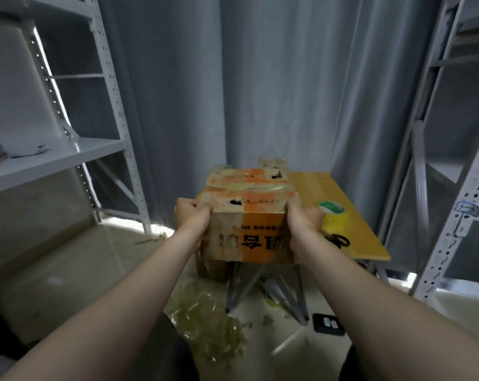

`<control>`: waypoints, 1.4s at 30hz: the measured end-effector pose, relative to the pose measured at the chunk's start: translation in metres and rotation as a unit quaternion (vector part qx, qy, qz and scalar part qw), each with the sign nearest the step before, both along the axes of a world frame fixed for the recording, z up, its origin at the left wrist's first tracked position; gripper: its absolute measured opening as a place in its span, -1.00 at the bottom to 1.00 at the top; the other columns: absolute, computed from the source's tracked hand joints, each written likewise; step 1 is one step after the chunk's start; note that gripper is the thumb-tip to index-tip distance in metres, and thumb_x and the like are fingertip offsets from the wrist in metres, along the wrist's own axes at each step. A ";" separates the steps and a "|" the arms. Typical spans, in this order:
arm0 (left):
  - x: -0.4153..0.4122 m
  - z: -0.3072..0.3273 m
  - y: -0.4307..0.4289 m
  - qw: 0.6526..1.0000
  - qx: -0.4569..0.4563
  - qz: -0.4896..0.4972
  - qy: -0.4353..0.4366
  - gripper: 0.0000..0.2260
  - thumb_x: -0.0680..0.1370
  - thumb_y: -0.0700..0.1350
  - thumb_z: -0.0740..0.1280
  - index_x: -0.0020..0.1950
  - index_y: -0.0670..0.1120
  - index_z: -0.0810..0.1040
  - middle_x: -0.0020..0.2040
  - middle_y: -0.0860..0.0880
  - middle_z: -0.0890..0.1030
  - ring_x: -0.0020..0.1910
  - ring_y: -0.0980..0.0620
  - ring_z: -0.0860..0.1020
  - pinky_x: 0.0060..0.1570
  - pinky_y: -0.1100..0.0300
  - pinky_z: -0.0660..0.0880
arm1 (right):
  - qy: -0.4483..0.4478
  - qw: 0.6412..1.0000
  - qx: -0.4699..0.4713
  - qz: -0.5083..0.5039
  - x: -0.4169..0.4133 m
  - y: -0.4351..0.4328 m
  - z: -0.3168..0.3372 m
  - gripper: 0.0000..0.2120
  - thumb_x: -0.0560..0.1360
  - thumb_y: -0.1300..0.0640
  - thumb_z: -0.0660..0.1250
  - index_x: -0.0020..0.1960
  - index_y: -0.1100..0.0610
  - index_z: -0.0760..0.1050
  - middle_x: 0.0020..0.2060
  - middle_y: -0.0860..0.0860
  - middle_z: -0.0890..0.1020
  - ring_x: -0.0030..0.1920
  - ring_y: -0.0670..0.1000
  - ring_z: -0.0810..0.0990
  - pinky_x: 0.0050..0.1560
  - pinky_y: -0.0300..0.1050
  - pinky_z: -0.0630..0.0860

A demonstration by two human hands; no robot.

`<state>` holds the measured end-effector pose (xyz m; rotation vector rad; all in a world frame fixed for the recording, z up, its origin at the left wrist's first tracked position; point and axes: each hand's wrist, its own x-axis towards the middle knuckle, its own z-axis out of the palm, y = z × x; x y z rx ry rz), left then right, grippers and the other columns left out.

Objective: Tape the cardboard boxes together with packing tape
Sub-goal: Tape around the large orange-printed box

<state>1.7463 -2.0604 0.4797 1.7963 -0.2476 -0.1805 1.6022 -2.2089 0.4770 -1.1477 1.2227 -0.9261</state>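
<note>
Cardboard box: worn, orange band, black print upside down on the near face, torn holes and old tape across the top. Positioned at the left end of the bench, overhanging its edge. Cannot tell whether resting on the benchtop or lifted just off it.

Left hand: fingers curled over the box's near left top corner, grasping it. Right hand: clasped round the box's right side, likewise gripping.

Roll of packing tape, green core, lying flat on the bench just right of the right hand. Black-handled scissors near the bench's front edge, partly hidden behind the right wrist.

Second carton, brown, partly visible below the held box, beside the bench legs.

On the floor: heap of crumpled clear tape; flat black device near the bench legs. Metal shelving to the left and right, grey curtain behind.
</note>
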 end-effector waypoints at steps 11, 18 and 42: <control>0.007 -0.013 -0.016 0.957 0.192 -0.065 -0.206 -0.79 0.63 0.14 0.21 0.25 0.17 0.44 0.19 -0.01 0.31 0.11 -0.21 0.54 0.15 -0.05 0.50 | 0.349 0.718 -0.520 0.304 0.031 0.005 0.008 -0.63 0.66 -0.18 0.14 0.28 -0.15 0.64 0.30 -0.10 0.63 0.33 0.15 0.36 0.41 0.22 0.34; 0.014 -0.019 -0.028 0.950 0.200 -0.042 -0.235 -0.71 0.62 0.14 0.22 0.30 0.13 0.50 0.27 -0.08 0.37 0.17 -0.25 0.52 0.04 -0.01 0.43 | 0.345 0.718 -0.555 0.241 0.045 -0.007 -0.010 -0.57 0.64 -0.24 0.08 0.17 -0.14 0.69 0.25 -0.18 0.63 0.27 0.10 0.39 0.23 0.17 0.36; 0.063 0.059 -0.072 0.753 0.444 -0.417 -0.250 -0.04 0.12 0.68 0.35 0.44 0.26 0.51 0.14 0.29 0.56 0.11 0.10 0.53 -0.02 0.21 0.40 | 0.399 0.818 -0.281 0.306 0.079 -0.121 0.029 -0.23 0.59 -0.19 0.28 0.67 -0.07 0.00 0.61 0.09 0.29 0.66 0.21 -0.02 0.60 0.22 0.13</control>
